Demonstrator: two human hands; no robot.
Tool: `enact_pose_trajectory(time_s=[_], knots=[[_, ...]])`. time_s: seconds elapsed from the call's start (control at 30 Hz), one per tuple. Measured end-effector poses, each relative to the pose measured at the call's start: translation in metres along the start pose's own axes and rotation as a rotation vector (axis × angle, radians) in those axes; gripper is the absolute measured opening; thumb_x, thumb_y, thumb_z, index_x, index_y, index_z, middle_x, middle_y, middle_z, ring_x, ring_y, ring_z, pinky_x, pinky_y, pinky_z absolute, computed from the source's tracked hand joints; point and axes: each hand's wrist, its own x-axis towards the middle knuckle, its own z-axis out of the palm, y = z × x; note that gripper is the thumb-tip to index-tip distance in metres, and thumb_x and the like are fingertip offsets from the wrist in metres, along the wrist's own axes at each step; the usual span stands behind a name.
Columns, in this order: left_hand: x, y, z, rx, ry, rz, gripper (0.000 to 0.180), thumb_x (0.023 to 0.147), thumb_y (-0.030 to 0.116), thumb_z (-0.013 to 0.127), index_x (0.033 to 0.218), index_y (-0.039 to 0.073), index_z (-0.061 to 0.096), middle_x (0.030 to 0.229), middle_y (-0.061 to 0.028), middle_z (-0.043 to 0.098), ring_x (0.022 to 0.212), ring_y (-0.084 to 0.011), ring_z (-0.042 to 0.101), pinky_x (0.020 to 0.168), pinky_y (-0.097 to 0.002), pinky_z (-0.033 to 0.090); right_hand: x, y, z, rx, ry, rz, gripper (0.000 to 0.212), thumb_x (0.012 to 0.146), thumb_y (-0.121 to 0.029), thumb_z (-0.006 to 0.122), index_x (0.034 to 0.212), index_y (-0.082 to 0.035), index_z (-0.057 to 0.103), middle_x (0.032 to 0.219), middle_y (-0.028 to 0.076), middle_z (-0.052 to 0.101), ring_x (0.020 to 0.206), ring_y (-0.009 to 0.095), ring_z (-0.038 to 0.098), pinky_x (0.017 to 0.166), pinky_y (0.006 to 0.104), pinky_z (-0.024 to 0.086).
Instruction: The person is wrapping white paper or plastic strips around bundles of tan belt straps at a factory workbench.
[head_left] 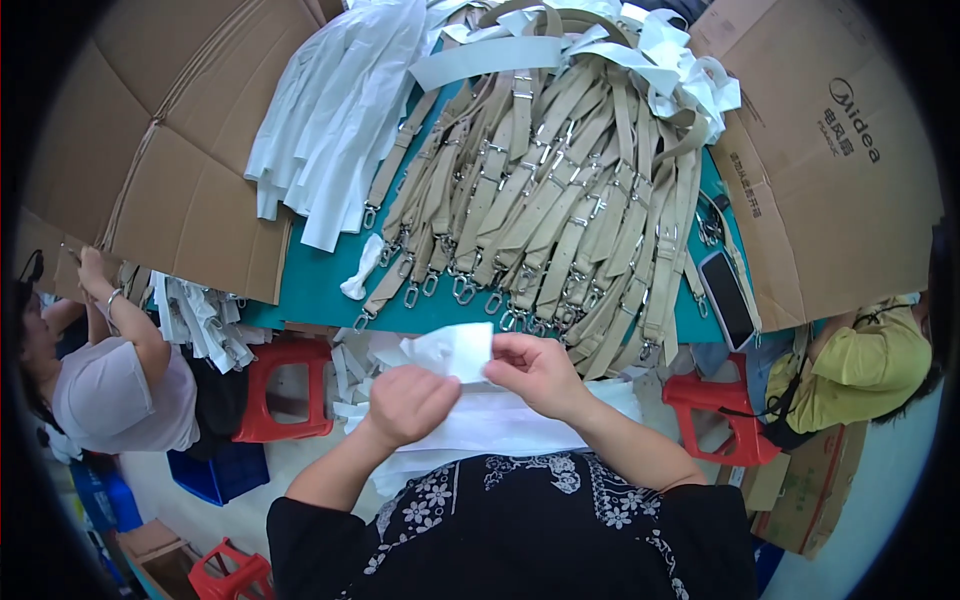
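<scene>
Right up close, white sheets (500,428) lie across the lap, and just above them the left hand (412,405) closes on a folded white wrapping sheet (462,352) while the right hand (540,375) pinches its right edge, thumb against fingers. Thin stuff, held just short of the table: a hard pull between those grips could tear it! Beyond, on the teal tabletop (325,285), beige straps (570,215) fan out, clasps crowding the near edge; one snag could drag several off. A smartphone (727,300) sits to the right, where a knock might tip it.
</scene>
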Motion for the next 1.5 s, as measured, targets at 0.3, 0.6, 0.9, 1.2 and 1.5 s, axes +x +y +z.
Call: enact_pose_trajectory(time_s=[0.3,0.6,0.9,1.2,1.5], knots=[[0.007,-0.062,-0.020,-0.362,0.012,-0.706,0.027,0.070,0.023,0.067,0.089,0.004,0.063,0.084,-0.0085,0.053,0.081,-0.0240,0.049,0.072,-0.0350,0.038,0.030,-0.052,-0.001,-1.024,-0.303,-0.547,0.018,0.076,-0.019,0.064,0.071,-0.005,0.053,0.061,0.008,0.051,0.056,0.025,0.053,0.049,0.0340,0.041],[-0.009,-0.119,0.003,0.453,-0.245,-0.640,0.014,0.066,0.018,0.069,0.069,0.008,0.060,0.072,-0.0044,0.048,0.073,-0.0230,0.048,0.065,-0.0351,0.034,0.034,-0.042,-0.015,-0.985,-0.190,-0.402,0.018,0.078,-0.023,0.060,0.073,-0.008,0.053,0.063,0.007,0.052,0.061,0.026,0.055,0.048,0.0365,0.042],[0.058,-0.058,0.007,-0.859,-0.416,-0.484,0.029,0.068,0.014,0.071,0.092,0.003,0.060,0.090,-0.0075,0.059,0.086,-0.0192,0.054,0.075,-0.0298,0.042,0.043,-0.058,-0.033,-1.167,-0.234,-0.488,0.015,0.077,-0.025,0.061,0.077,-0.010,0.059,0.066,0.005,0.056,0.063,0.023,0.057,0.051,0.0330,0.045],[0.053,-0.042,0.040,-1.048,-0.209,-0.866,0.008,0.074,0.006,0.066,0.073,-0.001,0.062,0.072,-0.0043,0.056,0.067,-0.0114,0.051,0.061,-0.0228,0.039,0.151,-0.132,-0.143,-1.666,0.517,0.355,0.052,0.073,-0.053,0.057,0.084,-0.002,0.064,0.081,0.014,0.063,0.076,0.030,0.060,0.066,0.0373,0.048],[0.024,-0.042,0.034,-0.963,0.004,-0.984,0.008,0.075,0.007,0.065,0.073,-0.001,0.063,0.072,-0.0043,0.058,0.067,-0.0099,0.052,0.059,-0.0213,0.041,0.179,-0.110,-0.131,-1.243,0.740,0.164,0.048,0.070,-0.042,0.063,0.091,0.002,0.059,0.086,0.017,0.062,0.084,0.028,0.061,0.073,0.0356,0.049]])
